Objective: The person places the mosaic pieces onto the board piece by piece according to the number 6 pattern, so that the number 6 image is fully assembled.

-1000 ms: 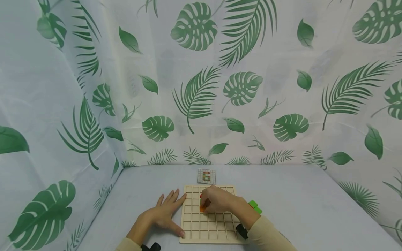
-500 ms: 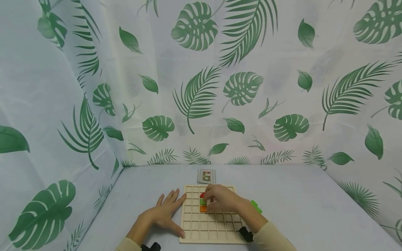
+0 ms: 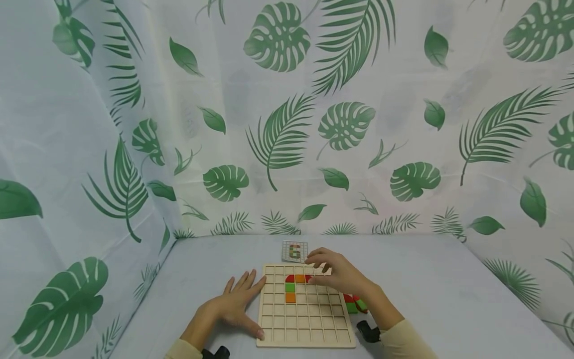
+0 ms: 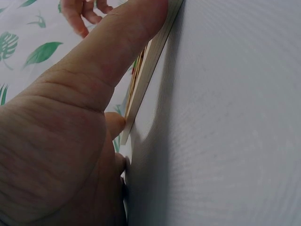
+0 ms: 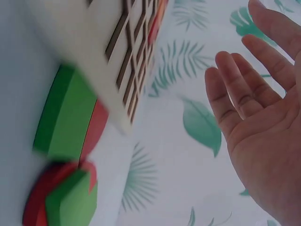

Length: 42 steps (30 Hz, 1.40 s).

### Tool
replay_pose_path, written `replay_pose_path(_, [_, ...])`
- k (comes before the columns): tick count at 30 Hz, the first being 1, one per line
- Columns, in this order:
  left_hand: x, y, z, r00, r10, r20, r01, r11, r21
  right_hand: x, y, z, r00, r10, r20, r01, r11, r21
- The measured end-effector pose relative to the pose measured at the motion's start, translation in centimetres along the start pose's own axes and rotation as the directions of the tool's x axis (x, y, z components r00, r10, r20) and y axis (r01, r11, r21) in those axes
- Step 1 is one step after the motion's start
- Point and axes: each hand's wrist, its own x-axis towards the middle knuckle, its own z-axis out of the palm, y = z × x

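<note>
A wooden grid board (image 3: 314, 336) lies on the table. In it sit a rounded red block (image 3: 290, 278), an orange block (image 3: 300, 279) and another red block (image 3: 308, 278) along one row. A green block (image 3: 290, 287) and a second orange block (image 3: 290, 297) run down from the row's left end. My left hand (image 3: 235, 305), fingers spread, rests at the board's left edge, its thumb touching the lower corner. My right hand (image 3: 341, 274) hovers over the board's upper right with loosely bent fingers. Nothing shows between them in the right wrist view.
Loose green blocks (image 5: 75, 113) and red blocks (image 5: 35, 197) lie against the board's right side, partly behind my right forearm in the head view. A card (image 3: 295, 252) with a coloured grid figure lies beyond the board. A leaf-patterned cloth (image 3: 287, 149) hangs behind.
My right hand has let go at the row's right end and moved up and right. The orange and right red blocks in the top row, hidden before, now show.
</note>
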Motion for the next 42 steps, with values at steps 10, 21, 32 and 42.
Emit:
replay_pose_path(10, [0.1,-0.1,0.0,1.000,0.004,-0.006,-0.004,1.000,0.008,-1.7,0.9,-1.8,0.995,0.095,-0.021,-0.096,0.993,-0.067])
replay_pose_path(21, [-0.1,0.1,-0.1,1.000,0.011,-0.013,-0.011,1.000,0.009,-3.5,2.2,-3.5,0.991,0.135,0.014,-0.133,0.987,-0.086])
replay_pose_path(32, [-0.2,-0.1,0.1,1.000,0.022,-0.016,-0.022,1.000,-0.010,-4.5,2.7,-4.5,0.984,0.174,0.038,-0.171,0.983,-0.067])
replay_pose_path(42, [-0.2,-0.1,0.0,1.000,0.023,-0.017,-0.023,1.000,-0.010,-5.9,3.9,-6.3,0.962,0.199,0.189,-0.201,0.979,-0.004])
